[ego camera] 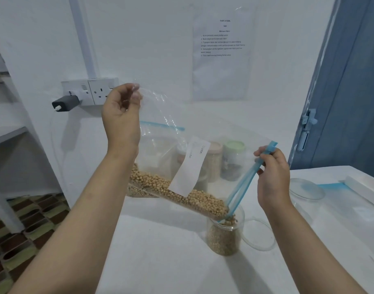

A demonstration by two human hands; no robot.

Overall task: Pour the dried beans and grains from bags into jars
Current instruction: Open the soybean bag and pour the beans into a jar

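Clear zip bag [220,149]: blue zipper strip [245,181], white label [190,166] with grey print. Inside it, tan-beige soybeans [177,192]. Below the bag's mouth, clear jar [225,232] showing the same tan beans. Behind the bag: jar with pale pink lid [215,146], jar with pale green lid [234,146]. Table [160,262] under the bag white. Left of the bag, floor tiles [18,230] chequered brown and yellow-green. Right of it, blue door [351,92].

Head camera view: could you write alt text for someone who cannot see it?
Two bare hands tilt a clear zip bag of beans, pouring them into an open jar on a white table. The left hand lifts a bottom corner; the right hand pinches the blue zip strip.
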